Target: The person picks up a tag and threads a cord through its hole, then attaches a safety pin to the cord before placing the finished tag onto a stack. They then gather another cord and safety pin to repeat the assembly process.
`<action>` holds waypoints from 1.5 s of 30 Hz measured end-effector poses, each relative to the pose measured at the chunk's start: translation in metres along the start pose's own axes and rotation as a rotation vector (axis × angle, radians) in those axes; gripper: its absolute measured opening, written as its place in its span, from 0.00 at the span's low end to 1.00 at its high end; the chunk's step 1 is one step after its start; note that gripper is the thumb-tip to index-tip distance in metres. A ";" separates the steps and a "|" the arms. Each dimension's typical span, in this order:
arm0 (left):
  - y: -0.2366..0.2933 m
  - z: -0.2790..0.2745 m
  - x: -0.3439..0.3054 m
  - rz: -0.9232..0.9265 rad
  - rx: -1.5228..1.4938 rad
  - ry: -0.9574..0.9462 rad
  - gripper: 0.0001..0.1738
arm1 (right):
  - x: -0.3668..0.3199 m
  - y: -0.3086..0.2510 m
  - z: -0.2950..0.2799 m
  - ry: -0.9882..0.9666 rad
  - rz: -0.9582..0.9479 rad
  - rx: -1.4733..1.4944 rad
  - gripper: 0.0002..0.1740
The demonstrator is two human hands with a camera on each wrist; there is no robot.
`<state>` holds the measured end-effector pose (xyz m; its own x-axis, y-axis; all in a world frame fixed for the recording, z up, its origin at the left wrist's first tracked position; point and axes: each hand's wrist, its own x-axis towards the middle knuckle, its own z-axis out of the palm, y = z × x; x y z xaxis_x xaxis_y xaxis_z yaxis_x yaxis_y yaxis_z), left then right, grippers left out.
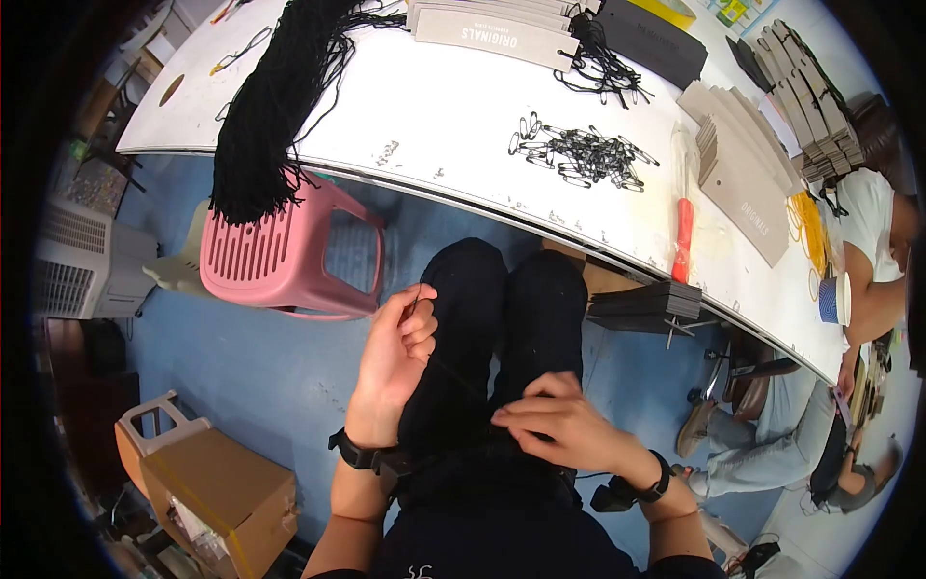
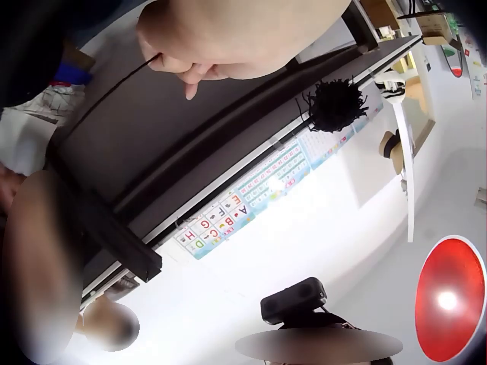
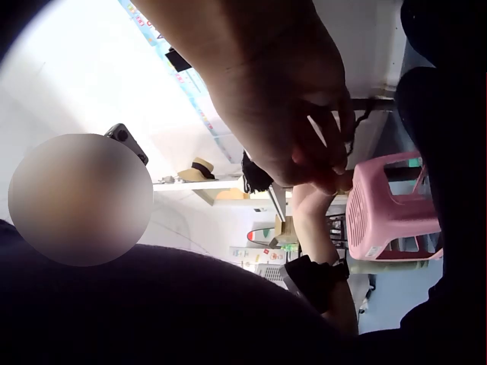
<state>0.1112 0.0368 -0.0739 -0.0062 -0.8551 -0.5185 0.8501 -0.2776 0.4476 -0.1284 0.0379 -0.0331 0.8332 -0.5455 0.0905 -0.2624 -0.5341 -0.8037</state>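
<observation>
Cord (image 2: 114,90), thin, black and taut, slants across the dark lap. Left hand (image 1: 394,349) pinches its upper end between thumb and forefinger; right hand (image 1: 564,425) curls onto the lower end, closer in.

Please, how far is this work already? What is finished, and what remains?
Possibly done: the tags at the far edge of the table have cords by them. In hand: the left hand pinches one black cord that runs toward the right hand on the lap. Probably left: the thick cord bundle, the pin pile and the grey tag stacks.
</observation>
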 end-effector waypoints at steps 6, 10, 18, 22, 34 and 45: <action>-0.005 0.003 -0.009 -0.162 0.082 -0.111 0.09 | 0.002 -0.008 -0.005 0.161 0.078 -0.486 0.16; -0.030 0.011 -0.008 -0.317 0.093 -0.128 0.10 | 0.016 0.004 0.001 0.249 -0.144 -0.412 0.17; -0.037 0.016 -0.008 -0.344 0.159 -0.179 0.12 | 0.012 0.004 0.017 0.091 -0.277 -0.541 0.18; -0.042 0.016 -0.007 -0.330 0.146 -0.160 0.12 | 0.009 0.002 0.018 0.071 -0.287 -0.588 0.17; -0.040 0.030 -0.007 -0.290 0.191 -0.138 0.14 | 0.007 0.005 0.025 0.087 -0.301 -0.577 0.14; -0.046 0.023 -0.005 -0.135 0.019 -0.196 0.10 | 0.005 0.000 0.018 0.146 -0.310 -0.378 0.11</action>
<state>0.0596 0.0440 -0.0747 -0.2225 -0.8779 -0.4241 0.8247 -0.4014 0.3983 -0.1154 0.0464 -0.0428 0.8302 -0.3944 0.3940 -0.1938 -0.8668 -0.4594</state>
